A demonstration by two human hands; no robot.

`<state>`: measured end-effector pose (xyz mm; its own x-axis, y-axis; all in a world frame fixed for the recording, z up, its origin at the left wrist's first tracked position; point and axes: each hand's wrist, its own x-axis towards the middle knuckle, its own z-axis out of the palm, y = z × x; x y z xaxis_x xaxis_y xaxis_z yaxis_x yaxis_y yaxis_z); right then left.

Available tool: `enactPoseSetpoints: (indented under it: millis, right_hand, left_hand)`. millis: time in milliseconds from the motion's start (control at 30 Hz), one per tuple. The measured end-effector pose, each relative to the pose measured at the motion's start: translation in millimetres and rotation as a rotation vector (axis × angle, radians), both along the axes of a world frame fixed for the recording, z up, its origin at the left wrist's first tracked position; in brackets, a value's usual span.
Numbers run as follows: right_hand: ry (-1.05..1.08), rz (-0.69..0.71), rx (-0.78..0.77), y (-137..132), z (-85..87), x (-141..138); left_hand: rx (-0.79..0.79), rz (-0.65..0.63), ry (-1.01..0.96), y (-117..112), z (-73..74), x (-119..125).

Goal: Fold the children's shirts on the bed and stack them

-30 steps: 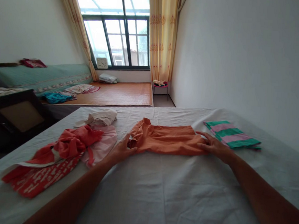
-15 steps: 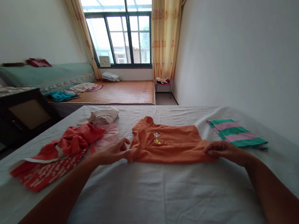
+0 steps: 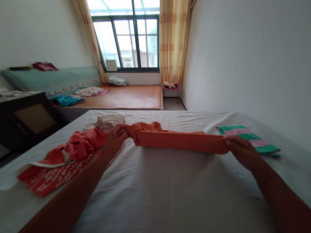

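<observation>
An orange T-shirt [image 3: 177, 139] lies across the white-sheeted bed [image 3: 170, 200], its near edge lifted and turned over toward the far side. My left hand [image 3: 115, 138] pinches the shirt's left end, by the sleeve and collar. My right hand [image 3: 240, 149] pinches its right end at the hem. Both hands are closed on the cloth. The shirt stretches taut between them.
A pile of red, pink and white clothes [image 3: 74, 149] lies left of the shirt. A folded green-and-pink striped garment [image 3: 250, 138] sits at the right near the wall. Beyond the bed are a wooden platform [image 3: 130, 96], a small pink stool [image 3: 171, 87] and a window.
Both hands took hold of the shirt's near edge and raised it, folding it over away from me. The printed front, seen half a second ago, is now covered.
</observation>
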<state>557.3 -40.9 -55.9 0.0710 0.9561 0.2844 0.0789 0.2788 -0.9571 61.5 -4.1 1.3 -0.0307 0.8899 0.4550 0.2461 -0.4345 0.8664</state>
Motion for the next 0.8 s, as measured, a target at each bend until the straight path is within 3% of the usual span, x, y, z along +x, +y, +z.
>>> enactPoseSetpoints:
  millis: [67,100,233,300,467,567,700,800]
  right_hand:
    - [0.019,0.047,-0.011,-6.5,6.3,2.7]
    - [-0.011,0.096,-0.045,-10.5,9.5,5.0]
    - [-0.366,0.493,-0.352,-25.1,19.4,10.7]
    - [-0.505,0.651,-0.476,-28.5,22.0,8.2]
    - [-0.583,0.621,-0.489,-27.8,24.2,-1.4]
    - [-0.566,0.585,-0.436,-24.9,22.3,1.0]
    - [-0.507,0.530,-0.397,-20.8,16.2,14.6]
    - [-0.453,0.532,-0.403,-23.3,16.2,22.4]
  left_hand:
    - [-0.023,-0.115,-0.200,-2.3,3.4,-2.3]
    - [-0.053,-0.194,-0.208,-4.2,4.4,-5.5]
    - [-0.259,-0.557,0.210,-14.3,4.1,-26.5]
    - [-0.350,-0.640,0.431,-20.4,3.4,-35.8]
    - [-0.538,-0.594,0.830,-37.5,4.2,-39.6]
    - [-0.480,-0.472,0.972,-42.1,-2.5,-25.4]
    - [-0.238,-0.273,0.904,-33.2,-15.3,-10.3]
    - [-0.188,-0.328,0.757,-26.0,-12.4,-20.2]
